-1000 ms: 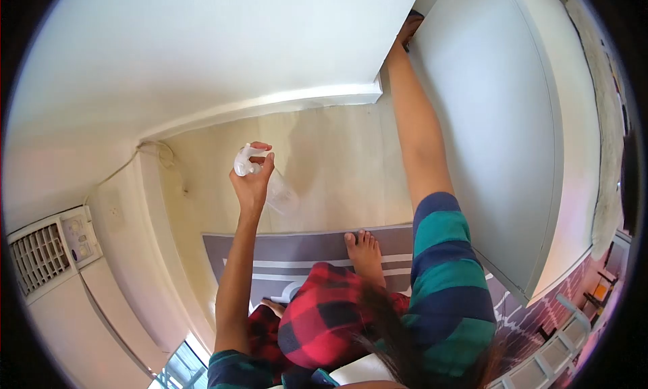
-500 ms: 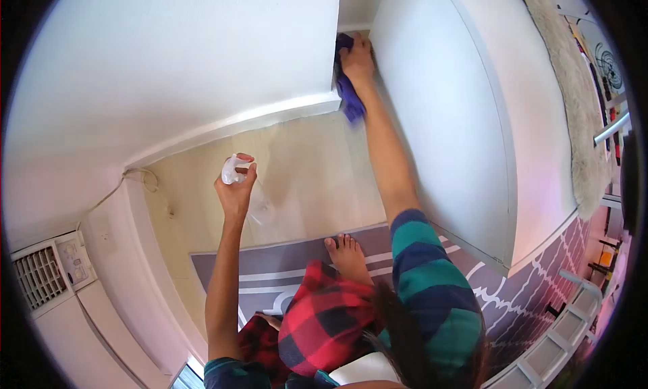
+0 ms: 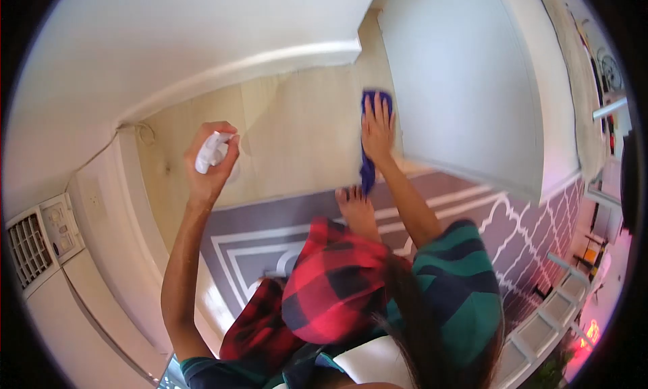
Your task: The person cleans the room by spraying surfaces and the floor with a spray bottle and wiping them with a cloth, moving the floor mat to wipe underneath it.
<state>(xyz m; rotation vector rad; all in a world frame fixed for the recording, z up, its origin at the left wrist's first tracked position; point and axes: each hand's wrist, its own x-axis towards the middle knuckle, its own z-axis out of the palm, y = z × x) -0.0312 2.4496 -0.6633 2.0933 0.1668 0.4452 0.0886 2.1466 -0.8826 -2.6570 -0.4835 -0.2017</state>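
Note:
My left hand (image 3: pixel 210 161) is closed around the white trigger head of a spray bottle (image 3: pixel 213 151), held above the floor on the left. Part of its pale, see-through body shows faintly below my fingers. With fingers stretched out flat, my right hand (image 3: pixel 379 131) presses a purple cloth (image 3: pixel 368 174) against the light wood floor (image 3: pixel 304 132). The cloth sticks out past my fingertips and trails back toward my bare foot (image 3: pixel 356 210).
A white cabinet-like block (image 3: pixel 466 85) stands close to the right of my right hand. A low white wall (image 3: pixel 236 24) runs ahead, with a narrow gap between them. Beneath me lies a grey patterned mat (image 3: pixel 263 217). A cable (image 3: pixel 101 149) hangs at left, above a vented appliance (image 3: pixel 30 247).
My right hand has drawn the purple cloth back out of the gap, toward my foot, and its fingers now lie flatter. My left hand has shifted left and slightly up with the spray bottle.

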